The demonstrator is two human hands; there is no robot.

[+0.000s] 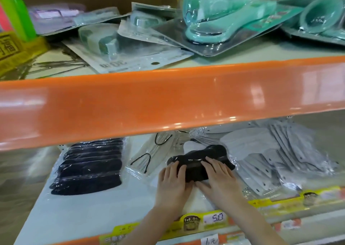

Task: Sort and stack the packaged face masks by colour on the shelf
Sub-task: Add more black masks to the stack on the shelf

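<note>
A shop shelf unit fills the view, with a glossy orange rail (168, 99) running across the middle and a pale lower shelf (56, 213) beneath it. Along the lower shelf's front edge runs a yellow price strip (211, 221) with a tag reading 5.0.

On the lower shelf, near its middle, lies a black packaged mask (200, 162) in clear wrap. The left hand (172, 181) and the right hand (217, 175) are side by side, a little apart, both palms down on it. The fingers lie over its top and the thumbs reach toward its near edge; whether they actually grip or merely press flat is hard to tell from this angle.

To the left, well apart from the hands, a neat stack of black masks (89, 166) sits fanned in overlapping rows. Between that stack and the hands lies a white packaged mask (149, 157) with black ear loops. To the right, a loose, spread-out heap of grey packaged masks (276, 157) covers the shelf, its nearest packets touching the black one under the hands.

The upper shelf holds jumbled blister packs, among them teal plastic goods (214, 17) and a carded pack marked 30 m (119, 58). A green box (15, 11) stands at far left.
</note>
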